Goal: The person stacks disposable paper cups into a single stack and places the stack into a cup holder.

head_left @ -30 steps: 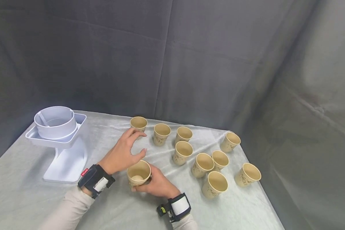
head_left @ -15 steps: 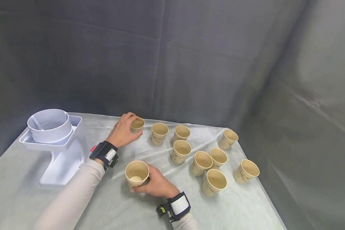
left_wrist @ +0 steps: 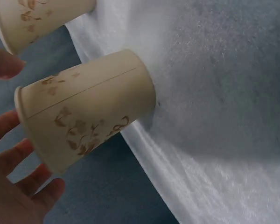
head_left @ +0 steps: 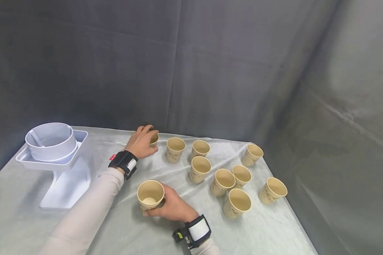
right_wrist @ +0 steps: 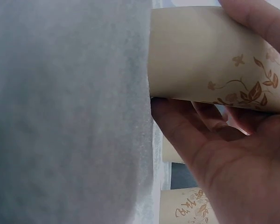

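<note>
My right hand (head_left: 175, 205) grips a beige paper cup (head_left: 150, 193) at the front middle of the table, thumb on one side and fingers on the other. The right wrist view shows this cup (right_wrist: 191, 51) with brown floral print; whether another is nested in it, I cannot tell. At the back left, my left hand (head_left: 142, 143) reaches around the rim of another paper cup (head_left: 154, 139), partly hidden by the fingers. In the left wrist view, its spread fingers (left_wrist: 14, 156) lie by the rim of that upright cup (left_wrist: 84, 107), with the thumb apart from it.
Several more upright paper cups stand from the back middle to the right, among them one beside the left hand's cup (head_left: 175, 148) and one near the right edge (head_left: 272, 191). A white plastic stand (head_left: 65, 184) bearing a round tub (head_left: 51, 141) is at left. Grey curtains enclose the table.
My left hand has moved from above the right hand's cup to the cup at the back left. The right hand keeps its hold. The head view has shifted slightly.
</note>
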The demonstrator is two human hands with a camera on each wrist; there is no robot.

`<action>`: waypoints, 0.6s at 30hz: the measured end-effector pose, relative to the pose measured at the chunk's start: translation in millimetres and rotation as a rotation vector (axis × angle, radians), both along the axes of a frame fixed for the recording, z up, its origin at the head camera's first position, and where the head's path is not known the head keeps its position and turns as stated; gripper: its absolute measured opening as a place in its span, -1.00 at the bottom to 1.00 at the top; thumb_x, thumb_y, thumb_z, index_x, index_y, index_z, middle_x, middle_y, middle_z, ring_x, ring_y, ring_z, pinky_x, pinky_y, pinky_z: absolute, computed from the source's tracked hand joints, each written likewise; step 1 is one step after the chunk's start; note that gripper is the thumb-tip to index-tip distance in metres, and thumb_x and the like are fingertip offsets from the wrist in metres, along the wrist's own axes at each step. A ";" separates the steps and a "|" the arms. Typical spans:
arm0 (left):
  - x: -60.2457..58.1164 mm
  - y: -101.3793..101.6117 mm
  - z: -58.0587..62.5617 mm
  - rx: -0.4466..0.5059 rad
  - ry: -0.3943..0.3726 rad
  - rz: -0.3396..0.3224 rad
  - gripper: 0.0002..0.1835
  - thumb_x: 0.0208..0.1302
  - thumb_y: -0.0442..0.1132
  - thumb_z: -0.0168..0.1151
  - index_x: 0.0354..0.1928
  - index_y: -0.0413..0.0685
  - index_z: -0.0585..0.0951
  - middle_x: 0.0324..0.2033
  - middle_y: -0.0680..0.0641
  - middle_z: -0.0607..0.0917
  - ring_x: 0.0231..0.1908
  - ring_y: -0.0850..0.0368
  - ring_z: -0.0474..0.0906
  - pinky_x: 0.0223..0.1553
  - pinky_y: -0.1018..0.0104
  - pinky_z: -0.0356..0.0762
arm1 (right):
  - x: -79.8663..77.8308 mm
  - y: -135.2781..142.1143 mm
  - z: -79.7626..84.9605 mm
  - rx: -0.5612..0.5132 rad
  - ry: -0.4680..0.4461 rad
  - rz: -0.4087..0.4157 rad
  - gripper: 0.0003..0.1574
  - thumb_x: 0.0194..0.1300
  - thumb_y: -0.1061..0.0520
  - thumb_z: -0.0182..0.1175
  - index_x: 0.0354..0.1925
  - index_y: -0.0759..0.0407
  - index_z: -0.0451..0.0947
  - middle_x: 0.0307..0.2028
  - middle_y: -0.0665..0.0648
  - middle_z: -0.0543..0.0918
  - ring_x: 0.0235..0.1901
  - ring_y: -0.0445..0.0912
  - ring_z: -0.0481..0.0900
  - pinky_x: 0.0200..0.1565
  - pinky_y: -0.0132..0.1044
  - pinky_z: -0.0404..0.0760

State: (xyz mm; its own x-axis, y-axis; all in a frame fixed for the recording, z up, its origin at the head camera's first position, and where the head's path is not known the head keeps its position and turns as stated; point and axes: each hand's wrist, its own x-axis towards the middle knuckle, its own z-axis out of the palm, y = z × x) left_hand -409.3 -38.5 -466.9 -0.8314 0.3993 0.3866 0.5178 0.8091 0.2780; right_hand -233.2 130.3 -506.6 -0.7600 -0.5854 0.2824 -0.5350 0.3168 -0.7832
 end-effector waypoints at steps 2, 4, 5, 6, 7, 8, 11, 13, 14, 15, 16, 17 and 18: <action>-3.4 2.5 -2.8 -0.011 -0.013 0.000 -0.34 0.00 -0.02 0.18 0.22 -0.01 0.40 0.27 -0.23 0.26 0.23 -0.28 0.11 0.16 -0.21 0.21 | -3.4 1.2 -7.1 0.009 -0.008 -0.004 -0.11 -0.17 0.00 0.46 0.17 -0.07 0.32 -0.01 -0.03 0.55 -0.03 -0.17 0.49 0.08 -0.30 0.43; -5.9 4.9 -4.4 -0.013 -0.026 -0.005 -0.35 0.02 -0.03 0.17 0.23 -0.02 0.39 0.30 -0.25 0.22 0.25 -0.34 0.06 0.17 -0.24 0.18 | -5.2 1.9 -10.8 0.004 -0.021 -0.005 -0.10 -0.17 -0.04 0.46 0.17 -0.12 0.31 -0.01 -0.05 0.54 -0.02 -0.18 0.49 0.10 -0.31 0.41; -6.6 5.8 -4.5 -0.008 -0.034 -0.011 -0.35 0.03 -0.04 0.17 0.24 -0.03 0.38 0.30 -0.26 0.20 0.25 -0.38 0.04 0.18 -0.26 0.15 | -5.5 2.0 -11.7 0.000 -0.024 -0.004 -0.10 -0.17 -0.05 0.46 0.17 -0.13 0.31 -0.01 -0.05 0.54 -0.02 -0.17 0.49 0.10 -0.31 0.41; -7.3 6.7 -4.6 -0.006 -0.043 -0.012 -0.35 0.04 -0.05 0.17 0.24 -0.04 0.38 0.31 -0.27 0.19 0.26 -0.40 0.02 0.19 -0.27 0.13 | -5.7 2.0 -12.5 -0.003 -0.021 -0.003 -0.10 -0.17 -0.05 0.46 0.17 -0.13 0.31 -0.01 -0.05 0.54 -0.03 -0.17 0.49 0.10 -0.30 0.41; -7.6 6.8 -4.4 -0.004 -0.051 -0.014 -0.36 0.05 -0.05 0.17 0.24 -0.05 0.38 0.31 -0.28 0.18 0.26 -0.42 0.01 0.20 -0.28 0.11 | -6.0 1.8 -12.8 -0.005 -0.021 0.000 -0.10 -0.17 -0.06 0.46 0.17 -0.13 0.31 -0.01 -0.04 0.54 -0.02 -0.16 0.49 0.10 -0.30 0.41; -7.7 7.1 -4.4 -0.005 -0.060 -0.011 -0.37 0.06 -0.05 0.16 0.24 -0.05 0.38 0.31 -0.29 0.19 0.25 -0.43 0.01 0.21 -0.28 0.09 | -6.2 1.6 -13.1 -0.006 -0.016 0.003 -0.10 -0.17 -0.06 0.46 0.17 -0.12 0.31 -0.01 -0.04 0.55 -0.02 -0.17 0.50 0.10 -0.31 0.41; -7.3 6.1 -5.1 -0.006 -0.077 -0.003 -0.39 0.09 -0.08 0.14 0.23 -0.08 0.39 0.26 -0.30 0.27 0.22 -0.39 0.10 0.23 -0.21 0.11 | -5.7 1.0 -12.8 -0.008 -0.009 0.010 -0.10 -0.17 -0.05 0.46 0.17 -0.11 0.31 -0.01 -0.02 0.55 -0.02 -0.15 0.50 0.10 -0.30 0.41; -6.3 4.8 -6.7 0.002 -0.088 0.009 -0.41 0.10 -0.10 0.13 0.22 -0.08 0.39 0.21 -0.29 0.31 0.18 -0.34 0.18 0.21 -0.16 0.18 | -4.8 0.6 -12.6 -0.003 -0.005 0.012 -0.10 -0.17 -0.04 0.46 0.17 -0.10 0.31 -0.01 -0.01 0.55 -0.02 -0.15 0.50 0.10 -0.30 0.42; -5.8 4.3 -7.5 0.011 -0.092 0.013 -0.42 0.11 -0.11 0.12 0.22 -0.07 0.39 0.20 -0.28 0.33 0.16 -0.32 0.21 0.18 -0.14 0.22 | -4.4 0.4 -12.3 0.000 -0.008 0.011 -0.10 -0.17 -0.04 0.46 0.16 -0.10 0.31 -0.01 -0.01 0.55 -0.02 -0.15 0.50 0.10 -0.30 0.42; -5.4 3.8 -8.0 0.026 -0.096 0.016 -0.43 0.10 -0.13 0.13 0.22 -0.07 0.39 0.18 -0.27 0.35 0.13 -0.31 0.23 0.15 -0.13 0.27 | -4.1 0.3 -11.9 0.003 -0.016 0.009 -0.10 -0.17 -0.05 0.46 0.16 -0.11 0.31 -0.01 -0.01 0.55 -0.02 -0.15 0.50 0.10 -0.30 0.42; -4.8 3.2 -8.5 0.043 -0.102 0.020 -0.43 0.10 -0.14 0.13 0.21 -0.07 0.40 0.17 -0.26 0.35 0.11 -0.30 0.25 0.11 -0.13 0.31 | -3.9 0.2 -11.7 0.006 -0.020 0.007 -0.10 -0.18 -0.05 0.46 0.16 -0.11 0.31 -0.01 -0.02 0.55 -0.02 -0.15 0.50 0.09 -0.30 0.42; -4.3 2.7 -8.8 0.054 -0.108 0.025 -0.43 0.10 -0.14 0.14 0.21 -0.06 0.40 0.16 -0.25 0.35 0.10 -0.30 0.26 0.09 -0.13 0.34 | -3.7 -0.1 -11.3 0.006 -0.025 0.006 -0.10 -0.18 -0.05 0.46 0.16 -0.11 0.31 -0.01 -0.02 0.55 -0.02 -0.15 0.50 0.09 -0.30 0.42; -3.7 2.2 -9.1 0.065 -0.113 0.029 -0.43 0.10 -0.14 0.15 0.20 -0.06 0.40 0.16 -0.25 0.35 0.09 -0.30 0.26 0.06 -0.14 0.37 | -3.6 -0.4 -11.1 0.007 -0.027 0.006 -0.10 -0.18 -0.06 0.46 0.16 -0.11 0.31 -0.01 -0.02 0.55 -0.03 -0.15 0.50 0.09 -0.31 0.42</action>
